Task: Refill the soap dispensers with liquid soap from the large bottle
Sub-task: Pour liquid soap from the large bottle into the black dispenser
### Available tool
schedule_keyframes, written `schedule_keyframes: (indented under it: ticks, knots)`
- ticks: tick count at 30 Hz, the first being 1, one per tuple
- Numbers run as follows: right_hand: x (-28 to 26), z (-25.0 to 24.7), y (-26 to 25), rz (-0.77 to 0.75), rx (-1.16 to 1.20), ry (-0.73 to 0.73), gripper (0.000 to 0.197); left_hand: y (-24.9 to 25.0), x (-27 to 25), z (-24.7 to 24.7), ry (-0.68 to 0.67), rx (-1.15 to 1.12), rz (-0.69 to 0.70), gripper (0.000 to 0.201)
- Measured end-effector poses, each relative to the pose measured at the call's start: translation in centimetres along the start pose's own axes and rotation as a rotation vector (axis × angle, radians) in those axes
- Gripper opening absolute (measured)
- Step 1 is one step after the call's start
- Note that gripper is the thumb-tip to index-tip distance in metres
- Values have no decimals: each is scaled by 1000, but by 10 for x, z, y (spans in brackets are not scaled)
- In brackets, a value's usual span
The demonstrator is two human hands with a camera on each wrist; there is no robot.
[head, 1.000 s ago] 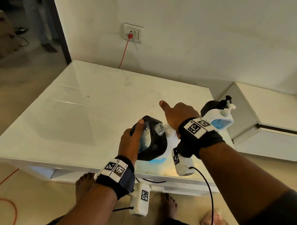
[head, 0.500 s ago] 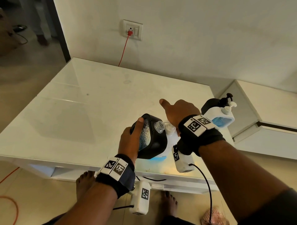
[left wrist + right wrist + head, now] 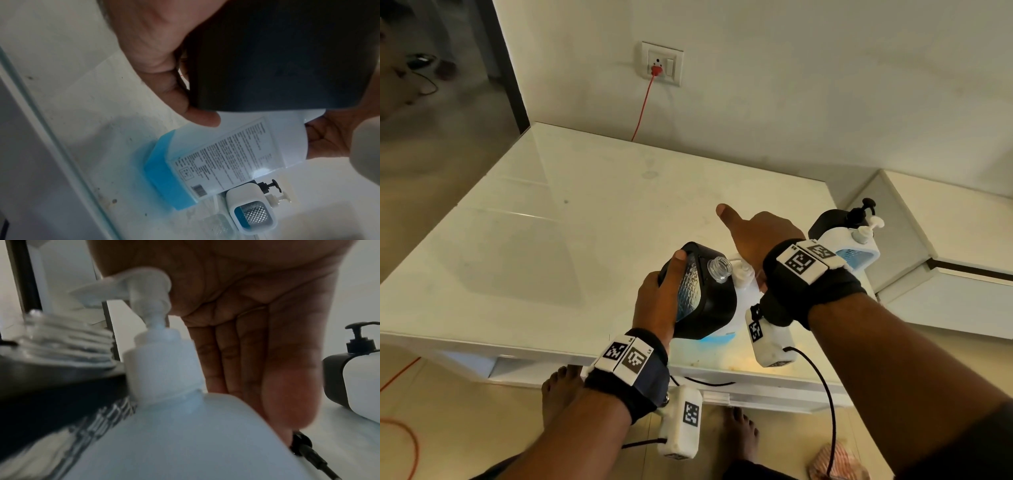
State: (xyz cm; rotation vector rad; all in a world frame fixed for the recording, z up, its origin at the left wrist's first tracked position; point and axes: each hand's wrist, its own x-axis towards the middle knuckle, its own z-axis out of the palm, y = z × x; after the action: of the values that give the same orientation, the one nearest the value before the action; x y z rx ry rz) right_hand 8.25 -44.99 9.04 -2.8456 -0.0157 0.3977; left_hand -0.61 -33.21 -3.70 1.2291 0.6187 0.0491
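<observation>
My left hand (image 3: 657,301) (image 3: 154,48) grips a black soap dispenser (image 3: 709,308) (image 3: 277,56) and holds it tilted above the table's front edge. Its clear threaded neck (image 3: 719,269) (image 3: 68,340) is uncapped and leans against the large white bottle (image 3: 743,301) (image 3: 226,154) (image 3: 174,443). That bottle stands on the table with a low layer of blue soap (image 3: 164,170). My right hand (image 3: 760,236) (image 3: 246,305) rests over its white pump (image 3: 148,288), fingers straight down the far side, thumb stuck out.
A white dispenser (image 3: 856,246) (image 3: 252,214) and a black one (image 3: 828,222) (image 3: 333,378) stand at the table's right edge. A black pump part (image 3: 302,446) lies behind the bottle. A red cable (image 3: 643,106) runs from the wall socket. A lower white cabinet (image 3: 945,274) adjoins right.
</observation>
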Motion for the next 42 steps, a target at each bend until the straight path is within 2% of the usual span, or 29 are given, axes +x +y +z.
schedule_keyframes:
  ticks: [6,8,10,15,19,27,30,35,42]
  knots:
    - [4,9,5,16,-40,85,60,-4,2,-2,21,31,5,112]
    - [2,9,4,20,-44,89,58,-3,3,-3,28,31,10,110]
    - [1,7,2,13,-51,69,59,-2,3,-3,21,30,10,105]
    - [1,-3,-2,21,16,-51,78,-1,2,-2,13,26,12,99]
    - [0,-2,-3,11,-15,-28,75,2,1,-1,10,30,23,97]
    - [-2,7,4,28,-52,83,54,-1,-1,-2,21,21,-10,107]
    - [-2,6,2,21,-48,61,58,-1,0,-3,16,30,-10,109]
    - [-2,-1,-1,21,16,-45,77,-1,1,-3,23,48,-7,104]
    - [3,7,4,18,4,55,65,0,0,-4,37,52,-9,102]
